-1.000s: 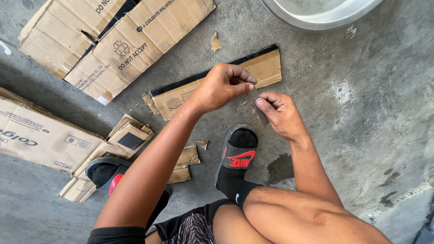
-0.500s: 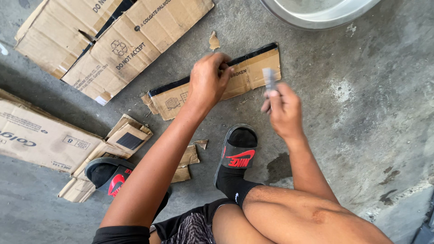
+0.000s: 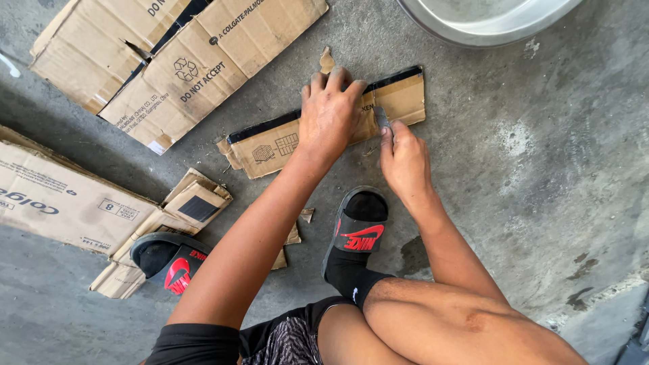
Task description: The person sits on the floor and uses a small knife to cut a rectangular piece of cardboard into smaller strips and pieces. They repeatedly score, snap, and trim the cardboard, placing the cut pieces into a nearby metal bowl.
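Observation:
A long strip of brown cardboard (image 3: pixel 270 143) with a black tape edge lies on the concrete floor. My left hand (image 3: pixel 330 115) presses flat on its middle, fingers spread toward the far edge. My right hand (image 3: pixel 404 159) grips a small grey blade (image 3: pixel 383 119), whose tip rests on the strip just right of my left hand. The right end of the strip (image 3: pixel 405 98) shows beyond the blade.
Large flattened cardboard boxes (image 3: pixel 176 61) lie at the top left and more at the left (image 3: pixel 61 196). Folded scraps (image 3: pixel 196 203) sit near my black slides (image 3: pixel 358 230). A metal basin rim (image 3: pixel 487 30) is at the top. A torn scrap (image 3: pixel 327 59) lies above the strip.
My left hand moved from a pinching grip down flat onto the strip. My right hand lifted the blade, then brought it down to the cardboard.

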